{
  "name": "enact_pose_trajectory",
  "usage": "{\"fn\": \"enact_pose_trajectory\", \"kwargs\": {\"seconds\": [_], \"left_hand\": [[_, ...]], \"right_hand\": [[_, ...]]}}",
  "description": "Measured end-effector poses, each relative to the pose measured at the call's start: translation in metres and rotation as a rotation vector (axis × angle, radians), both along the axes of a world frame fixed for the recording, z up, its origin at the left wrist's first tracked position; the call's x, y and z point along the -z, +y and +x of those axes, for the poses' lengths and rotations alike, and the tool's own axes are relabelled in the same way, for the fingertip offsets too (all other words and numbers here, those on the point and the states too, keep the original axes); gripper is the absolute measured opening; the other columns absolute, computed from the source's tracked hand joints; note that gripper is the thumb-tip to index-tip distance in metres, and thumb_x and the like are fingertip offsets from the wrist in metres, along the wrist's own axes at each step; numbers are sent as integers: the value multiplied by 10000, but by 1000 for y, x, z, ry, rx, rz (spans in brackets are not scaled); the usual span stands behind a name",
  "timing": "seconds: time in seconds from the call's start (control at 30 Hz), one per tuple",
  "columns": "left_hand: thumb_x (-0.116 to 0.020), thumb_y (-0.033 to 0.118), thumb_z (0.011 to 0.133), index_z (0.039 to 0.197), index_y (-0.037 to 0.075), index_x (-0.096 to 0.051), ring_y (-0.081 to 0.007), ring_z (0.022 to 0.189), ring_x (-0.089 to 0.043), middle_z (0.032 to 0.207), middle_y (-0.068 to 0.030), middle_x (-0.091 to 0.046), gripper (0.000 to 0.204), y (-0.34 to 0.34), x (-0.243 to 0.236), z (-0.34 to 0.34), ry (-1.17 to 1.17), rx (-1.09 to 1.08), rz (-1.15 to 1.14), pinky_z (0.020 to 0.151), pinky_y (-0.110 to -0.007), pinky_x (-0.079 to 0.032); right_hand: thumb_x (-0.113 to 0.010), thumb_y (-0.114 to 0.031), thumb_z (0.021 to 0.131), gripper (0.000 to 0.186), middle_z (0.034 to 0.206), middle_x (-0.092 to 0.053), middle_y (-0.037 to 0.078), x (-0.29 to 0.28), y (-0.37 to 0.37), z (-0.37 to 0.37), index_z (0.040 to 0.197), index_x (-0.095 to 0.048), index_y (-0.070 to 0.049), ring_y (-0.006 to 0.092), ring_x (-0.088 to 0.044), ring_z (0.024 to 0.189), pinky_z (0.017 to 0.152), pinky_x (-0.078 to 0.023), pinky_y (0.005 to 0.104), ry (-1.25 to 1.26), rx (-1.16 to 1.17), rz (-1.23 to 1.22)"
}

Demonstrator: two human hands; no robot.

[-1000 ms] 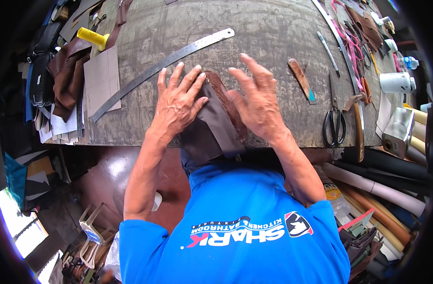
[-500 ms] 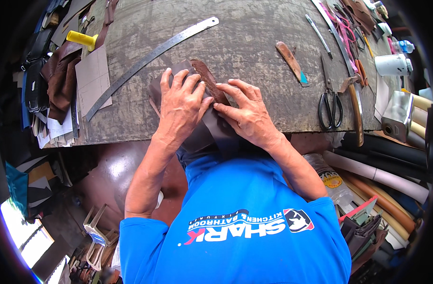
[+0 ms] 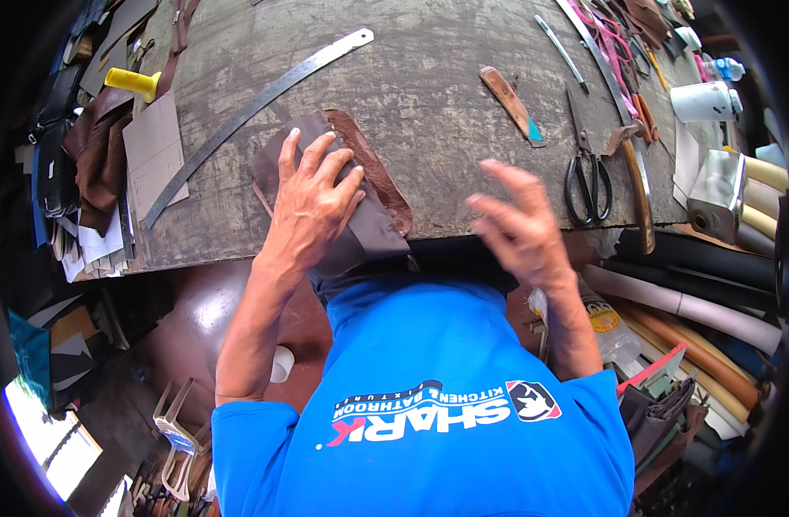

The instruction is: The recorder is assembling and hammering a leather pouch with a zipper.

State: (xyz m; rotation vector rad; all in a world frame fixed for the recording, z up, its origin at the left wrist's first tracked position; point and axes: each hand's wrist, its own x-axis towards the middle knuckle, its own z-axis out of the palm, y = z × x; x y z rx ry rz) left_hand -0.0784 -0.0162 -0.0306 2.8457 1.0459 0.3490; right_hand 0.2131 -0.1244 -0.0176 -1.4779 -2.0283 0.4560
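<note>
My left hand (image 3: pixel 312 194) lies with its fingers spread on a dark brown leather piece (image 3: pixel 370 231) at the table's front edge. One end of this piece hangs over the edge toward me. Along its right side runs a rough, reddish-brown leather strip (image 3: pixel 370 159) with a rounded far end; how the two are joined is partly hidden. My right hand (image 3: pixel 523 226) is up off the leather, to the right and near the table edge. Its fingers are apart and a little blurred, and nothing shows in them.
A steel ruler (image 3: pixel 256 110) lies beyond my left hand. To the right are a wooden-handled knife (image 3: pixel 508 99), a pen (image 3: pixel 562 53), black-handled scissors (image 3: pixel 589 177) and a hammer (image 3: pixel 642 189). Leather scraps (image 3: pixel 101 159) and a yellow cylinder (image 3: pixel 134 82) sit at the left.
My right hand has let go of the leather and moved right, uncovering the strip's near end. My left hand stays on the piece. The whole view has shifted slightly.
</note>
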Motion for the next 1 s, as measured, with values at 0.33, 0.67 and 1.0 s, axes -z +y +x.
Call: {"fn": "enact_pose_trajectory", "kwargs": {"seconds": [0.33, 0.67, 1.0], "left_hand": [[-734, 89, 807, 1053, 28, -732, -287, 1218, -567, 1154, -77, -669, 253, -18, -5, -17, -8, 94, 4, 1181, -559, -297], [-780, 77, 602, 1229, 62, -657, -299, 1347, -484, 1334, -72, -607, 639, -22, -10, -17, 40, 284, -126, 1232, -589, -212], [-681, 118, 732, 1120, 55, -713, -262, 1242, -558, 1194, -49, -645, 395, -33, 17, -28, -59, 236, 69, 1207, -555, -292]], "right_hand": [[-608, -139, 963, 292, 1154, -676, 178, 39, -23, 203, 1221, -660, -13, 363, -635, 1076, 980, -485, 436, -471, 906, 166], [-655, -185, 959, 383, 1110, -639, 209, 47, -9, 226, 1300, -604, -17, 398, -612, 1062, 917, -487, 476, -579, 685, 122], [-671, 9, 894, 454, 1054, -681, 190, -33, -25, 1, 1340, -596, -32, 354, -694, 865, 736, -575, 438, 3, 56, 170]]}}
